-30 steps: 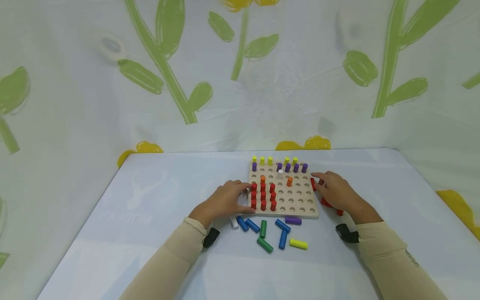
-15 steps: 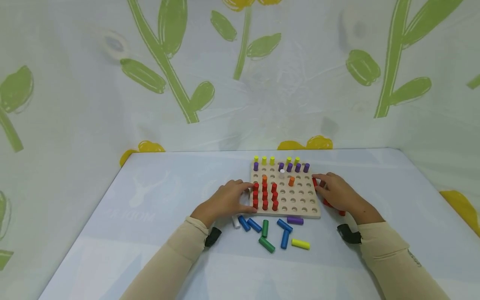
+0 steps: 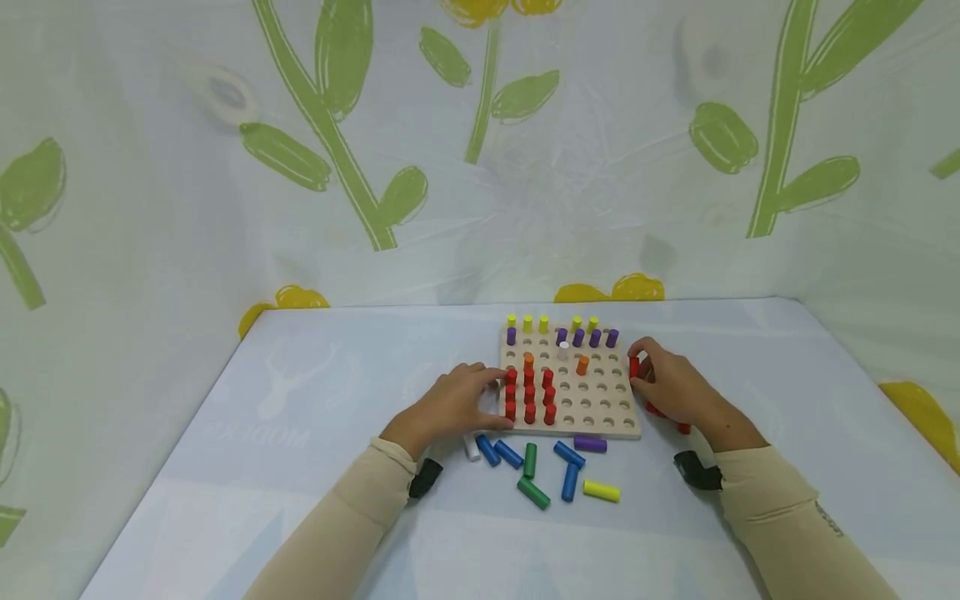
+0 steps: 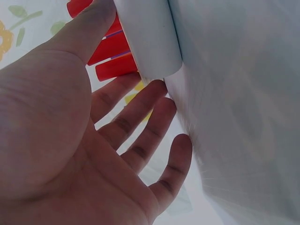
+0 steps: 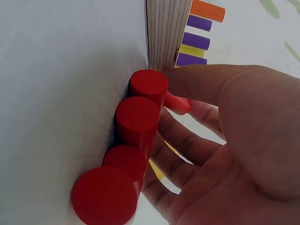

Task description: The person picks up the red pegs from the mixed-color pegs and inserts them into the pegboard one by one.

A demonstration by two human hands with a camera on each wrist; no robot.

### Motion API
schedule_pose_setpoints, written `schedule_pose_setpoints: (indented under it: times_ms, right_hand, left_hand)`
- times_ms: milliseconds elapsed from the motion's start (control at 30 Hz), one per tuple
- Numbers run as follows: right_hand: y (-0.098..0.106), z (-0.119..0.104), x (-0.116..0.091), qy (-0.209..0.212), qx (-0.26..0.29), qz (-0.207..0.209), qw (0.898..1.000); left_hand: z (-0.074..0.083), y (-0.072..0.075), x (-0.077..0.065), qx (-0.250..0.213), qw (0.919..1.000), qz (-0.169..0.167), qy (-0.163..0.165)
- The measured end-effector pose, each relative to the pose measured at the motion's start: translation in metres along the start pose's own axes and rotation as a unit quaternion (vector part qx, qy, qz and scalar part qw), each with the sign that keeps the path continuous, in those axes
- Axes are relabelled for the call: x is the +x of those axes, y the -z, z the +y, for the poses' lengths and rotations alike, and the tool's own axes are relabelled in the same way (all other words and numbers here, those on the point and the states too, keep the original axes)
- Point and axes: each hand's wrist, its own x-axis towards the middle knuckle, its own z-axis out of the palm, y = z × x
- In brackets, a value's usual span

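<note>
A wooden pegboard (image 3: 602,427) lies on the table with upright red, orange, purple, yellow and white pegs. My left hand (image 3: 448,406) rests at its left edge, thumb and index finger spread beside the red pegs (image 3: 529,393). In the left wrist view, the left fingers (image 4: 157,117) are loosely bent, and a white peg (image 4: 149,40) lies close to the camera. At the board's right side, my right hand (image 3: 675,385) pinches a red peg (image 3: 634,367) between thumb and fingertips. Under that hand lie several more red pegs (image 5: 137,115), partly hidden in the head view.
Loose pegs lie in front of the board: a white peg (image 3: 471,447), several blue pegs (image 3: 508,454), green pegs (image 3: 533,492), a purple peg (image 3: 590,444) and a yellow peg (image 3: 602,491). A leaf-patterned curtain (image 3: 480,208) hangs behind the table.
My right thumb and fingers have closed on a red peg beside the board, and it now stands more upright between them. The left hand has stayed at the board's left edge.
</note>
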Motion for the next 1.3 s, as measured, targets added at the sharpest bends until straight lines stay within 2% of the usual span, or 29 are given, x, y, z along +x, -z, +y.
schedule_pose_setpoints:
  times_ms: [267, 467, 667, 1033, 1300]
  right_hand:
    - [0.000, -0.002, 0.001, 0.005, -0.004, 0.005, 1.000]
    - [0.007, -0.012, -0.001, 0.011, -0.023, 0.030, 0.999]
    - [0.008, -0.019, -0.006, 0.017, -0.024, 0.041, 0.999]
    - [0.005, -0.042, -0.014, 0.070, -0.007, 0.082, 0.994]
    - [-0.002, -0.056, -0.022, 0.093, 0.006, 0.090, 0.992]
  left_hand:
    - [0.000, 0.002, 0.000, -0.002, 1.0000, -0.001, -0.002]
    - [0.000, 0.004, 0.002, 0.004, 1.0000, 0.007, 0.000]
    - [0.001, 0.001, 0.002, -0.002, 1.0000, -0.002, -0.002]
    - [-0.001, 0.001, 0.001, -0.005, 1.0000, -0.004, 0.000]
    - [0.000, 0.000, 0.001, -0.008, 1.0000, -0.004, -0.003]
